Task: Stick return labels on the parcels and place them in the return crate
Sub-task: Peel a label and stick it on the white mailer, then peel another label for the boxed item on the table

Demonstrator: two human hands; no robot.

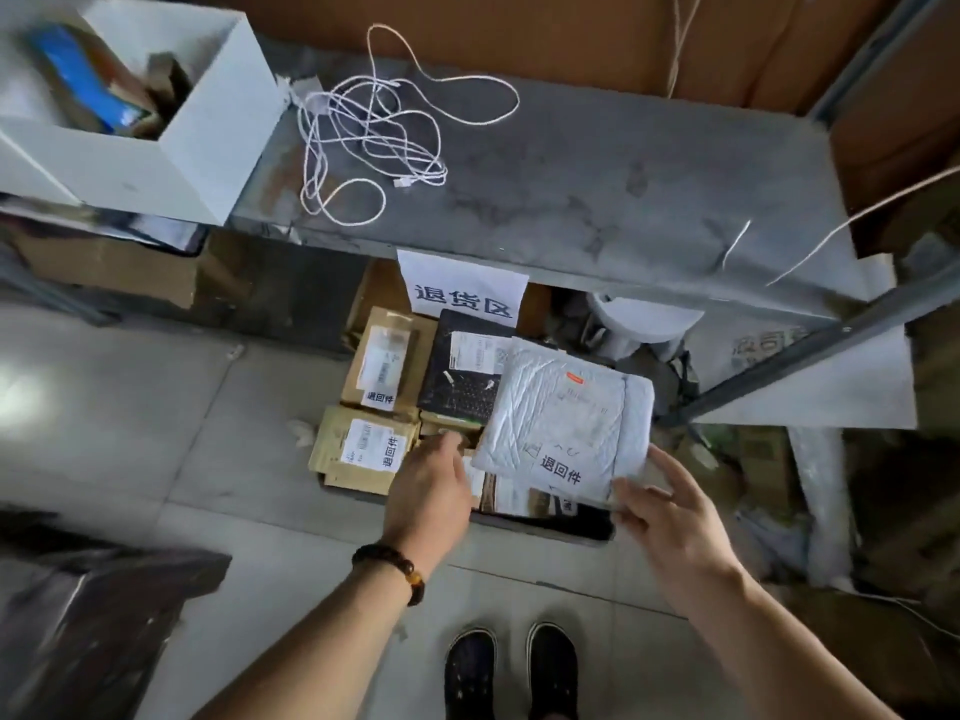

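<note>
The right hand (670, 517) is spread wide, thumb and forefinger touching the near right corner of a white poly mailer (561, 407) without closing round it. The left hand (431, 485) reaches in at the mailer's near left corner, back upward and fingertips hidden, so I cannot tell whether it grips anything. A beaded bracelet (389, 563) sits on that wrist.

The mailer lies over the right half of the return crate (571, 532), on top of the other parcels. It looks nearly square, so no long axis stands out. It is turned clockwise: its far left corner overlaps a black parcel (462, 381) and its right edge points toward the crate's far right corner. Its return label (561, 470) sits at the near edge, the print slanting down to the right.

Along the crate's left side two labelled cardboard parcels lie one behind the other, the far one (387, 363) and the near one (363, 449). The crate's dark near rim shows between the hands.

A grey shelf (623, 189) overhangs the crate's far edge, with a paper sign (462, 293) hanging from its front. A slanted metal rail (789, 363) closes in just right of the mailer. Tiled floor (208, 433) lies left of the crate and toward the person's shoes (511, 667). On the shelf are a tangled white cable (374, 132) and a white box (197, 127).
</note>
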